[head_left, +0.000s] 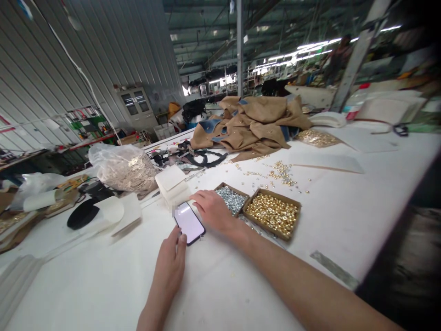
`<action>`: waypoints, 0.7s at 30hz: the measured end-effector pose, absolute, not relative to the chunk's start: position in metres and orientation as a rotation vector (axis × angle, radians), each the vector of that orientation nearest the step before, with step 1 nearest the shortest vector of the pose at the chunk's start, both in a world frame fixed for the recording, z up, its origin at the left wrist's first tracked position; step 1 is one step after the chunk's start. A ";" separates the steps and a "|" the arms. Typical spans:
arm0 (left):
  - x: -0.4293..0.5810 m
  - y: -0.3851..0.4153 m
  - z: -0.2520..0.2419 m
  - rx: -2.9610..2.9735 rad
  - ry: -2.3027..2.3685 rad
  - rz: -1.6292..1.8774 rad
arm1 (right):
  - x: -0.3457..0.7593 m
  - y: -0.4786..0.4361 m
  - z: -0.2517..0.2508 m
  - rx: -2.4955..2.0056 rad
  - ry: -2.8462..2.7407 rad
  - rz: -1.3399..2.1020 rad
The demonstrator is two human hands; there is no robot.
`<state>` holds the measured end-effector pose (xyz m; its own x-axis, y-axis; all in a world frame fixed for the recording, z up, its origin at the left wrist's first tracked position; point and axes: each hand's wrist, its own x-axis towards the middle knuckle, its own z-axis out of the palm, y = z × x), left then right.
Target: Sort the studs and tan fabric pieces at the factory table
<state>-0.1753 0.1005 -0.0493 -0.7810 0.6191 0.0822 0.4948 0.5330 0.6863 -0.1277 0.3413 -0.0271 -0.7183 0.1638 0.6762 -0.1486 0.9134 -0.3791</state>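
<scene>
Open left hand [168, 266] touches a phone [189, 223], right hand [213, 212] flat by cardboard trays [272, 196] of studs [272, 214]

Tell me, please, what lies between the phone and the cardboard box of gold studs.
The head view shows the right hand and a box of silver studs.

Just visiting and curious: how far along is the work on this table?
Done: hard to tell; tan fabric pieces lie piled. In hand: the left hand touches a phone, the right hand rests beside it. Left: a tray of gold studs and a tray of silver studs look full.
</scene>
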 end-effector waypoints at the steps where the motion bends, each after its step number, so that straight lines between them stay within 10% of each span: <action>1: -0.175 0.101 -0.050 0.944 2.600 1.081 | -0.126 0.343 -0.026 -0.027 -2.326 0.524; 21: -0.174 0.102 -0.055 0.947 2.635 1.063 | -0.120 0.381 -0.038 -0.202 -2.391 0.494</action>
